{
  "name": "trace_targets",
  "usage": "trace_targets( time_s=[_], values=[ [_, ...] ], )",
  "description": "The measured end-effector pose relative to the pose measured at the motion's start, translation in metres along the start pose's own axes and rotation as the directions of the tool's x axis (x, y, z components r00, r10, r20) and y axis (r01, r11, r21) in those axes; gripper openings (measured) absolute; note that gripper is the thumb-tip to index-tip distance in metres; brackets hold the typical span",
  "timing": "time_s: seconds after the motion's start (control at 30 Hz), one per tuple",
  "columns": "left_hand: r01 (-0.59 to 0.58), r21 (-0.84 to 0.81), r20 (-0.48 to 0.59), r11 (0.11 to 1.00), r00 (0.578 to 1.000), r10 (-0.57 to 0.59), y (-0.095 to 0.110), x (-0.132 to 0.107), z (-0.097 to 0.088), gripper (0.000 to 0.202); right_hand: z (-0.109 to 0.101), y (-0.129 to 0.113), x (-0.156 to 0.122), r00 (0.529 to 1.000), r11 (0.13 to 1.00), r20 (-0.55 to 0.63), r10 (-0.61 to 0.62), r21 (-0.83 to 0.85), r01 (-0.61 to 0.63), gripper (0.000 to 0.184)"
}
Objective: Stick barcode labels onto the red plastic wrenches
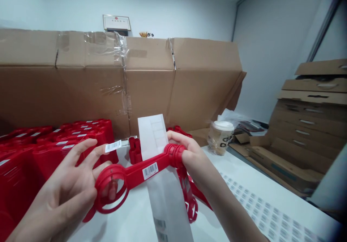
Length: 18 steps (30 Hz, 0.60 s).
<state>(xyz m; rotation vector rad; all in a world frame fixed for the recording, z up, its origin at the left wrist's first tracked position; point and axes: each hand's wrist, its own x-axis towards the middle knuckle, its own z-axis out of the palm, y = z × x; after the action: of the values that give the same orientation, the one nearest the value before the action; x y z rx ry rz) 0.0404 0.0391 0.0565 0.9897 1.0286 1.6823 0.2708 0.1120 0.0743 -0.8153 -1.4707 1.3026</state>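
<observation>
A red plastic piece [135,178] with a ring at each end spans between my hands, a white barcode label [150,171] on its flat middle. My left hand [73,188] pinches its large ring with thumb and lower fingers. A loose barcode label [113,146] clings to a raised fingertip of that hand. My right hand [189,153] is closed around the small ringed end, where several rings are stacked. Behind the piece, a strip of white label backing paper [169,198] runs upward beside my right fingers; whether they hold it I cannot tell. More red pieces [187,191] show below my right hand.
Stacked red plastic pieces with barcode labels [76,137] fill the left of the white table. A large cardboard box [151,86] stands behind. At right are a lidded cup [221,137], a sheet of printed labels [260,206] and piled cardboard boxes [309,115].
</observation>
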Motion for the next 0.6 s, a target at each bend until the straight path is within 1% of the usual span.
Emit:
trace_targets(
  time_s=[0.07, 0.17, 0.23, 0.3, 0.37, 0.47, 0.5, 0.53, 0.6],
  values=[
    [0.019, -0.019, 0.0, 1.0, 1.0, -0.019, 0.001, -0.003, 0.004, 0.091, 0.0, 0.0, 0.0, 1.0, 1.0, 0.003, 0.0, -0.01, 0.0, 0.014],
    [-0.026, -0.003, 0.035, 1.0, 0.999, 0.026, -0.002, -0.003, 0.01, 0.093, 0.0, 0.0, -0.001, 1.0, 0.999, -0.003, -0.012, -0.041, 0.012, 0.014],
    [-0.067, 0.041, 0.061, 0.997, 0.996, 0.064, -0.005, 0.001, 0.008, 0.095, 0.0, 0.0, -0.001, 1.0, 0.999, -0.004, -0.017, -0.049, 0.016, 0.015],
    [-0.093, 0.065, 0.119, 0.994, 0.989, 0.085, -0.01, 0.005, 0.0, 0.1, 0.0, 0.0, -0.001, 1.0, 0.999, -0.008, -0.012, -0.048, 0.012, 0.014],
    [-0.075, 0.095, 0.148, 0.993, 0.987, 0.06, -0.014, 0.008, -0.012, 0.101, -0.001, 0.0, 0.0, 1.0, 1.0, -0.013, 0.003, -0.031, -0.003, 0.011],
    [-0.012, 0.161, 0.114, 0.987, 0.993, -0.007, -0.018, 0.009, -0.024, 0.098, -0.002, -0.001, 0.001, 1.0, 0.999, -0.001, 0.031, 0.013, -0.031, 0.011],
    [0.004, 0.172, 0.127, 0.985, 0.992, -0.027, -0.018, 0.009, -0.024, 0.1, -0.002, -0.002, 0.001, 0.999, 0.999, 0.01, 0.039, 0.019, -0.04, 0.012],
    [0.014, 0.165, 0.166, 0.986, 0.985, -0.041, -0.018, 0.008, -0.022, 0.104, -0.002, -0.002, 0.001, 0.999, 0.999, 0.02, 0.048, 0.02, -0.048, 0.014],
    [0.028, 0.108, 0.272, 0.994, 0.961, -0.056, -0.017, 0.006, -0.012, 0.11, -0.002, -0.004, 0.0, 0.997, 0.998, 0.033, 0.069, 0.012, -0.069, 0.013]
  ],
)
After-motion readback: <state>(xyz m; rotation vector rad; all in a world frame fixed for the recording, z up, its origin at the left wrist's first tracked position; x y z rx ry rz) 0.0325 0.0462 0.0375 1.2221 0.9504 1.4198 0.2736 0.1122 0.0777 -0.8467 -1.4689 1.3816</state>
